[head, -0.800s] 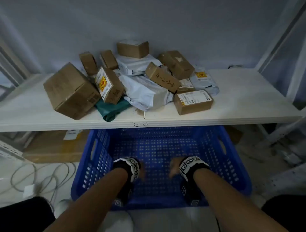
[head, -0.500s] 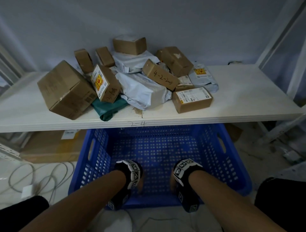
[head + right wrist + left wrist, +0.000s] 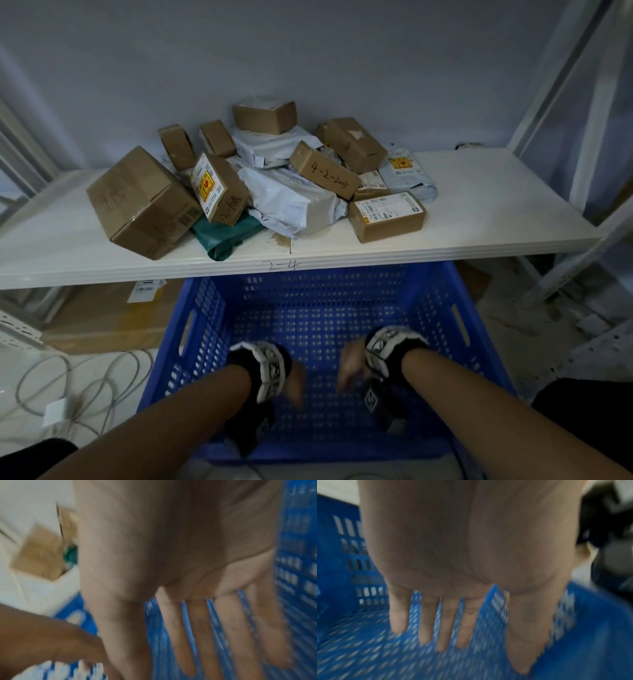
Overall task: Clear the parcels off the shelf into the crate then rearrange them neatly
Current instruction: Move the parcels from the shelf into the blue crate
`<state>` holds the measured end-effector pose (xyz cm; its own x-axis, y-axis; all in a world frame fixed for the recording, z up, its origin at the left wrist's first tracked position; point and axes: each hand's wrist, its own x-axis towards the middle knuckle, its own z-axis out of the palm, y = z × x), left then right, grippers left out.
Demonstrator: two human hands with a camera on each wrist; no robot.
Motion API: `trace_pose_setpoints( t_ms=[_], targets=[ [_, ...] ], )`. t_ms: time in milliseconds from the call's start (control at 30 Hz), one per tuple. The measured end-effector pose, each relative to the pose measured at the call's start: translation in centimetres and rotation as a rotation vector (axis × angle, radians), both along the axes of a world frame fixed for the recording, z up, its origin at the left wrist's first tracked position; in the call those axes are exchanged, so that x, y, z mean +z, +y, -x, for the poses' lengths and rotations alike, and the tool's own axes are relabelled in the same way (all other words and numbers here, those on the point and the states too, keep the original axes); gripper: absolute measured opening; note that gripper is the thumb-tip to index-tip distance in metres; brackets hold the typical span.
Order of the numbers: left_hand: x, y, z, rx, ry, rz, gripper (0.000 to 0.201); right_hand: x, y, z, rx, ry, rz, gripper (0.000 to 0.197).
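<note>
A heap of parcels lies on the white shelf [image 3: 479,219]: a large brown box [image 3: 140,202] at the left, a labelled box [image 3: 219,188], grey mailer bags [image 3: 291,202], a box marked 4-2-2005 [image 3: 322,169], a labelled box [image 3: 387,216] at the front right and a green bag [image 3: 226,234]. Below the shelf stands a blue perforated crate [image 3: 462,342] with nothing in it. My left hand [image 3: 296,382] and right hand [image 3: 349,363] hang inside the crate near its front wall, palms facing each other. In both wrist views the fingers [image 3: 441,626] [image 3: 197,635] are straight, spread and hold nothing.
A flat cardboard box [image 3: 102,318] lies under the shelf at the left. White cables [image 3: 68,387] and a plug lie on the floor beside the crate. Metal shelf uprights [image 3: 561,102] stand at the right. A grey wall backs the shelf.
Both hands dipped toward the crate's near wall, then rose again and moved slightly forward. The parcels have not moved.
</note>
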<state>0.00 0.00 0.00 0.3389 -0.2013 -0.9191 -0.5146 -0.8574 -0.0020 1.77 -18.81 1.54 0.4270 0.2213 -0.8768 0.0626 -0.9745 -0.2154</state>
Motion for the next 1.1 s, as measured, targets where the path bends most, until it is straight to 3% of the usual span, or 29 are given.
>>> trace_pose_setpoints(
  t_ms=[67,133,267,333,400,500,567,667,800,1100],
  targets=[
    [8.6,-3.0,-0.8,0.039,-0.05,0.086,0.053,5.2,-0.3,-2.0,-0.168,-0.031,-0.171,0.021],
    [14.9,-5.6,-4.1,0.034,-0.19,0.216,0.044,9.7,-1.6,-5.3,-0.279,-0.237,-0.299,0.021],
    [18.3,-7.8,-11.1,0.153,-0.465,0.423,0.026,14.8,-5.5,-10.7,-0.431,-0.813,-0.354,0.013],
    [19.7,-9.8,-13.7,0.203,-0.588,0.52,0.033,16.3,-7.7,-12.3,-0.5,-1.066,-0.311,0.011],
    [20.2,-11.9,-16.1,0.197,-0.691,0.59,0.043,16.9,-9.9,-13.8,-0.558,-1.196,-0.218,0.038],
    [18.9,-13.8,-18.3,0.24,-0.784,0.529,0.068,16.7,-12.5,-14.9,-0.598,-1.09,-0.039,0.08],
    [17.8,-14.4,-18.8,0.244,-0.786,0.481,0.09,15.6,-13.7,-15.9,-0.6,-1.007,-0.053,0.089],
    [16.4,-14.9,-18.6,0.254,-0.804,0.484,0.091,14.1,-13.9,-16.0,-0.618,-0.941,-0.184,0.085],
    [16.1,-15.1,-18.2,0.262,-0.863,0.558,0.08,13.2,-13.4,-15.5,-0.68,-1.016,-0.215,0.075],
    [17.7,-12.5,-15.3,0.369,-0.872,0.737,0.079,15.4,-12.6,-12.2,-0.913,-1.159,-0.475,0.041]
  ],
)
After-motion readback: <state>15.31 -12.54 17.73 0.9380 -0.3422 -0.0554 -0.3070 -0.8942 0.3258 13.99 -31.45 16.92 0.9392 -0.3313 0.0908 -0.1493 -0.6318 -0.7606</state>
